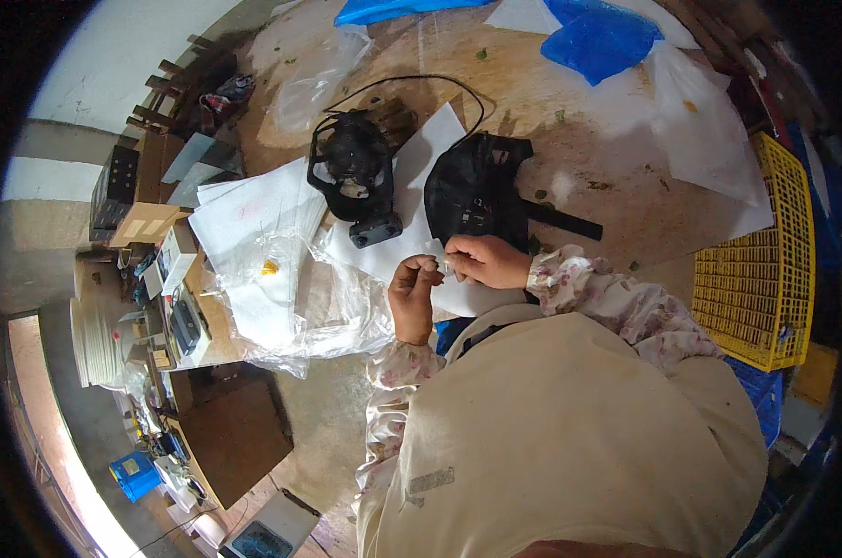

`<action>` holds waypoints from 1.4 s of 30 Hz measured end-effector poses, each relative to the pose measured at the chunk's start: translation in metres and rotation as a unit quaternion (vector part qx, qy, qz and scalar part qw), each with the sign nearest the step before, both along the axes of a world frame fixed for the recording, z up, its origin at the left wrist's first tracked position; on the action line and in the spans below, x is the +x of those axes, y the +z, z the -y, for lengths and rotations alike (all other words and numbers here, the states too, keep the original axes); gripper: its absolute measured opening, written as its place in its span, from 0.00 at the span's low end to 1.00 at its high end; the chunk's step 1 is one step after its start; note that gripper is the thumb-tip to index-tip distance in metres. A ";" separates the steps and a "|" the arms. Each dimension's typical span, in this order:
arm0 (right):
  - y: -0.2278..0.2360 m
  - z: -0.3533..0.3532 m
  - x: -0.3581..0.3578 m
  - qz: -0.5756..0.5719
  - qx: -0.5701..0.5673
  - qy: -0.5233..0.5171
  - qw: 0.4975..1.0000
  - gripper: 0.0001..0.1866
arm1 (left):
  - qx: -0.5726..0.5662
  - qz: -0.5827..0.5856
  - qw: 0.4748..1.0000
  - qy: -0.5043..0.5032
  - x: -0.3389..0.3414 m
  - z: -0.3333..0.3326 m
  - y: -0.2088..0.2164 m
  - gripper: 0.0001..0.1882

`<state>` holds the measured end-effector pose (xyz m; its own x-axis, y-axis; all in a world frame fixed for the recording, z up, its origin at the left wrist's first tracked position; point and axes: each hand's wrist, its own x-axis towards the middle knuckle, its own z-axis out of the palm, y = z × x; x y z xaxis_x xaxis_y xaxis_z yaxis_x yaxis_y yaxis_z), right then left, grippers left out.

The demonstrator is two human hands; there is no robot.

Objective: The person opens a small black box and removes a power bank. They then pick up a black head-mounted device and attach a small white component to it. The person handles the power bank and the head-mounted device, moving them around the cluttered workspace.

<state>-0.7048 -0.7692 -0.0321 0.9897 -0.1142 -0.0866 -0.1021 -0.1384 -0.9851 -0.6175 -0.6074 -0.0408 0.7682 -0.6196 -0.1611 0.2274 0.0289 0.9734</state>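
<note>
My left hand (412,296) and my right hand (492,262) meet close in front of my body, fingertips pinched together. A small pale scrap seems to be between them, too small to make out. Just beyond my right hand lies a black cap-like fabric piece (466,197), with a black strap (564,221) running out to the right. Left of it sits a black head-strap rig (351,158) with a small camera-like block (375,231) at its near end. A thin black cable (404,77) loops behind both. White sheets (421,153) lie under them.
Clear plastic wrapping (333,321) covers the table's near left part. Blue plastic (600,42) and whitish plastic sheeting (695,121) lie at the far right. A yellow crate (754,270) stands on the right. Boxes (151,209) and a cluttered lower shelf line the left.
</note>
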 end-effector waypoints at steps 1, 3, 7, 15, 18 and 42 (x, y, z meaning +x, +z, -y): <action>-0.003 0.006 -0.002 0.020 0.012 -0.031 0.999 0.10 | -0.008 -0.012 1.000 0.004 -0.001 0.002 0.001 0.08; -0.012 0.026 -0.005 0.059 0.038 -0.093 0.993 0.09 | -0.021 -0.035 0.999 0.012 -0.002 0.005 0.005 0.08; -0.008 0.100 -0.028 0.000 0.095 -0.279 0.956 0.10 | 0.010 -0.084 0.996 0.002 -0.009 -0.006 0.005 0.08; -0.063 0.162 -0.062 -0.134 -0.320 -0.297 0.890 0.19 | 0.054 -0.104 0.991 0.065 -0.031 -0.037 -0.020 0.07; -0.037 0.130 -0.038 -0.095 -0.314 -0.234 0.915 0.26 | 0.044 -0.117 0.989 0.085 -0.039 -0.049 -0.027 0.07; 0.010 0.039 0.020 0.167 -0.256 -0.238 0.922 0.30 | -0.007 -0.144 0.983 0.112 -0.037 -0.043 -0.017 0.05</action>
<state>-0.6853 -0.8082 -0.0222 0.7789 -0.4827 0.4004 0.0265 -0.6125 -0.7901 -0.6542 -0.5640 -0.0576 0.8091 -0.4444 -0.3846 0.4801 0.1223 0.8687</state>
